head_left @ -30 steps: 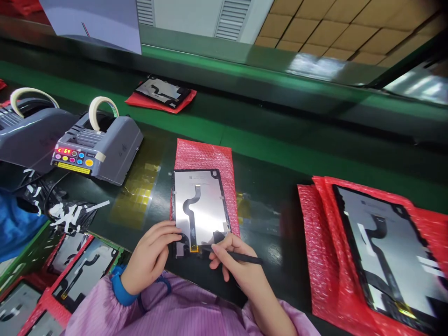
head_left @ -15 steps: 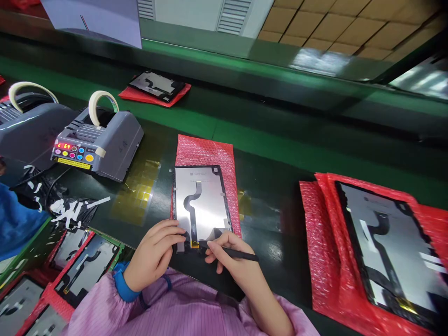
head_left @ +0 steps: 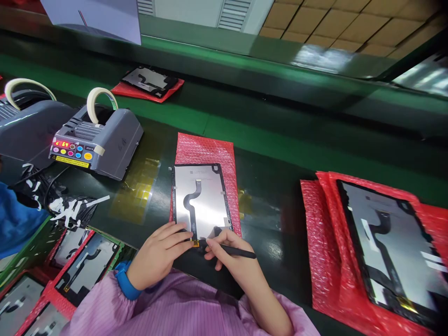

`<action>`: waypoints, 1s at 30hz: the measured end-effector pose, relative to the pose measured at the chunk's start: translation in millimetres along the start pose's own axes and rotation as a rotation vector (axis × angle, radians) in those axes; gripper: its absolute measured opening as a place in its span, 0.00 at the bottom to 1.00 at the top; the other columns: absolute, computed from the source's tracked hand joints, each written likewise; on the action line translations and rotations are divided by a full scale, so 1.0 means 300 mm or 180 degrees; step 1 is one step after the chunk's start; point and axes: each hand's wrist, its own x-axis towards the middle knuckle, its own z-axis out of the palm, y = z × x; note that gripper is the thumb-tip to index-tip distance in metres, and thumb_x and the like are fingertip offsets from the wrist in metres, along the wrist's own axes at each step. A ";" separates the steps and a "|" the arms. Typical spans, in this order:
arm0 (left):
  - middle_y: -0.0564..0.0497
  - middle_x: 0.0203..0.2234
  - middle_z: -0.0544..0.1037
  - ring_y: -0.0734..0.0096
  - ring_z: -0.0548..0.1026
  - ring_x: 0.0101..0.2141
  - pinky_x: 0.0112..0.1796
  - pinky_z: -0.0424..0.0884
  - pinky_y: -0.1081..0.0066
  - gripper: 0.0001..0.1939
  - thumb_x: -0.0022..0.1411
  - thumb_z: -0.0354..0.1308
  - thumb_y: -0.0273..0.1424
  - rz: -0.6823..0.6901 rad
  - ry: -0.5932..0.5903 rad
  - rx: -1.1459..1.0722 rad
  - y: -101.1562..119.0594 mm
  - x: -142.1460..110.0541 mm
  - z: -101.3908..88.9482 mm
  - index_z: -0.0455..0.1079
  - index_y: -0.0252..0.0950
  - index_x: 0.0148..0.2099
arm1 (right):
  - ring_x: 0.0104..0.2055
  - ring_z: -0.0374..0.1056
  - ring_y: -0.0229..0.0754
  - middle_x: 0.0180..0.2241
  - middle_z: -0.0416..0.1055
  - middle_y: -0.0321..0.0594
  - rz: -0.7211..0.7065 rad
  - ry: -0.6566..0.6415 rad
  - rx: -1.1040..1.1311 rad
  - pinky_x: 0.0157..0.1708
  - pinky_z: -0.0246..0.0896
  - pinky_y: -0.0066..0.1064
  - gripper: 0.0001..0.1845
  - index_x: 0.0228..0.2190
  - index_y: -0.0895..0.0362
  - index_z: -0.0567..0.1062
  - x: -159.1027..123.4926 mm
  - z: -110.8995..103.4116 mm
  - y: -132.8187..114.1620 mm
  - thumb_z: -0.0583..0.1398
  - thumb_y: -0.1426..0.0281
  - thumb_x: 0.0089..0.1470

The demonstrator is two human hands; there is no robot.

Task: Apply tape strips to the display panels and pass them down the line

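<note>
A tablet screen panel (head_left: 210, 205), silver back up with a black rim, lies on a red bubble-wrap bag (head_left: 206, 147). A dark S-shaped flex cable (head_left: 192, 214) runs down it to a gold-coloured end (head_left: 195, 243) at the near edge. My left hand (head_left: 161, 254) rests open and flat on the lower left of the panel, its fingertips by the cable's end. My right hand (head_left: 231, 256) grips slim black tweezers (head_left: 241, 252) like a pen, close to the gold end on its right. The tweezers' tips are hard to make out.
Two grey tape dispensers (head_left: 94, 140) stand at the left, above white tape scraps (head_left: 68, 210). More panels lie in a green crate (head_left: 26, 254) at lower left. Another panel (head_left: 392, 242) sits on stacked red bags at right. A further panel (head_left: 149, 81) is on the green strip behind.
My left hand has slid right, its fingers now reaching the gold cable end. My right hand has barely moved. The panel on the far strip has shifted left.
</note>
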 end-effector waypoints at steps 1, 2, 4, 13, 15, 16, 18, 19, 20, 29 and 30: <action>0.47 0.52 0.79 0.55 0.72 0.58 0.60 0.64 0.51 0.26 0.62 0.48 0.17 0.0013 -0.0077 0.0058 -0.001 0.002 0.006 0.73 0.42 0.57 | 0.14 0.67 0.35 0.21 0.78 0.41 -0.0005 0.0005 -0.0012 0.14 0.62 0.25 0.28 0.21 0.54 0.69 0.000 0.001 0.002 0.68 0.44 0.41; 0.46 0.52 0.79 0.54 0.72 0.57 0.60 0.64 0.51 0.25 0.62 0.49 0.17 0.0039 -0.0132 0.0149 -0.002 0.003 0.012 0.73 0.42 0.57 | 0.14 0.68 0.36 0.21 0.78 0.41 -0.0013 0.0013 -0.0018 0.14 0.62 0.25 0.28 0.21 0.54 0.69 -0.001 0.001 0.004 0.68 0.44 0.41; 0.45 0.51 0.79 0.53 0.73 0.56 0.59 0.65 0.51 0.23 0.63 0.50 0.19 0.0146 -0.0190 0.0406 0.001 0.007 0.026 0.73 0.40 0.57 | 0.15 0.69 0.36 0.21 0.78 0.41 -0.0036 0.0054 -0.0020 0.14 0.62 0.25 0.28 0.21 0.54 0.69 -0.003 -0.001 0.008 0.68 0.43 0.42; 0.45 0.46 0.79 0.60 0.74 0.50 0.54 0.70 0.55 0.21 0.68 0.46 0.22 -0.0257 0.0136 -0.0272 0.017 0.028 -0.002 0.71 0.41 0.57 | 0.11 0.62 0.33 0.18 0.73 0.37 -0.0418 0.0519 0.0092 0.11 0.57 0.24 0.26 0.23 0.56 0.70 -0.012 -0.047 -0.001 0.67 0.45 0.46; 0.45 0.41 0.80 0.63 0.77 0.43 0.48 0.73 0.61 0.15 0.68 0.51 0.28 -0.0918 0.1041 -0.1446 -0.029 0.024 -0.061 0.74 0.39 0.53 | 0.10 0.62 0.33 0.17 0.73 0.37 -0.0531 0.0597 0.0094 0.11 0.58 0.24 0.26 0.22 0.56 0.70 -0.011 -0.055 -0.001 0.67 0.46 0.47; 0.45 0.37 0.80 0.64 0.78 0.39 0.44 0.74 0.62 0.12 0.67 0.55 0.32 -0.1248 0.1647 -0.1978 -0.059 0.019 -0.098 0.74 0.38 0.50 | 0.10 0.62 0.33 0.17 0.73 0.38 -0.0573 0.0617 0.0088 0.12 0.58 0.25 0.26 0.22 0.56 0.71 -0.009 -0.058 0.001 0.67 0.46 0.47; 0.48 0.30 0.78 0.66 0.78 0.33 0.38 0.74 0.65 0.16 0.62 0.62 0.43 -0.1676 0.2721 -0.2635 -0.126 0.006 -0.180 0.73 0.35 0.44 | 0.11 0.62 0.34 0.18 0.73 0.38 -0.0615 0.0610 0.0063 0.13 0.60 0.26 0.25 0.22 0.56 0.71 -0.005 -0.065 0.012 0.67 0.47 0.47; 0.49 0.28 0.77 0.68 0.77 0.30 0.35 0.74 0.67 0.20 0.59 0.64 0.46 -0.1764 0.3089 -0.2751 -0.158 -0.002 -0.221 0.72 0.35 0.42 | 0.11 0.62 0.34 0.18 0.73 0.38 -0.0624 0.0600 0.0050 0.13 0.60 0.26 0.25 0.23 0.56 0.72 -0.002 -0.069 0.020 0.67 0.48 0.48; 0.52 0.27 0.75 0.70 0.76 0.29 0.32 0.73 0.70 0.22 0.56 0.65 0.49 -0.1792 0.3356 -0.2753 -0.186 -0.009 -0.258 0.70 0.36 0.40 | 0.11 0.63 0.34 0.18 0.73 0.38 -0.0618 0.0576 0.0036 0.14 0.61 0.26 0.24 0.23 0.56 0.72 0.000 -0.072 0.028 0.67 0.48 0.48; 0.54 0.44 0.73 0.73 0.74 0.37 0.35 0.73 0.72 0.31 0.50 0.71 0.35 -0.2205 0.4649 -0.2607 -0.274 0.076 -0.397 0.54 0.47 0.48 | 0.12 0.63 0.34 0.19 0.72 0.37 -0.0538 0.0583 0.0062 0.16 0.61 0.27 0.23 0.24 0.56 0.72 0.001 -0.067 0.044 0.67 0.49 0.50; 0.54 0.46 0.72 0.73 0.74 0.39 0.36 0.73 0.71 0.31 0.51 0.70 0.33 -0.2251 0.4730 -0.2572 -0.277 0.096 -0.401 0.52 0.48 0.48 | 0.12 0.63 0.33 0.19 0.72 0.36 -0.0554 0.0624 0.0057 0.16 0.61 0.26 0.23 0.24 0.56 0.72 0.001 -0.063 0.041 0.66 0.49 0.50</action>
